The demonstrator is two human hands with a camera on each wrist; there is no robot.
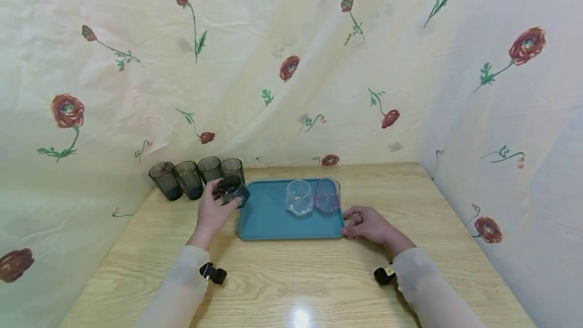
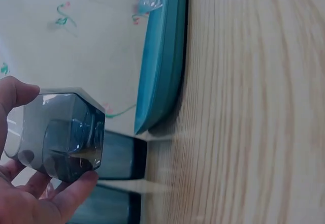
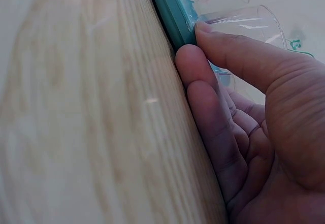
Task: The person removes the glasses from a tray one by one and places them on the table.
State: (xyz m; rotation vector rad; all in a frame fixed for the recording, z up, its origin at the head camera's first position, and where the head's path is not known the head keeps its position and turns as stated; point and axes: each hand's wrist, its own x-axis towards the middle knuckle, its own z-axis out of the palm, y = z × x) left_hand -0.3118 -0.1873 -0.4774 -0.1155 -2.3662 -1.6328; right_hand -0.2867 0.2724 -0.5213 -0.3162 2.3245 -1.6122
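My left hand point(image 1: 216, 210) grips a short, dark grey faceted glass point(image 1: 233, 192) at the left edge of a blue tray point(image 1: 268, 224). In the left wrist view, the thumb and fingers are curled round this glass point(image 2: 71, 132), which is held above the table. My right hand point(image 1: 371, 224) is at the tray's front right corner. The right wrist view has its thumb on the rim and a fingertip against the outer side, pinching the tray point(image 3: 175, 18). On the tray stand a clear faceted glass point(image 1: 299, 199) and a pinkish one point(image 1: 327, 197) beside it.
Several tall dark glasses stand at the back left, among them one leaning-looking tumbler point(image 1: 166, 181) at the far left. Behind the wooden table point(image 1: 291, 272) hangs a flowered cloth point(image 1: 246, 65), which also runs along both sides.
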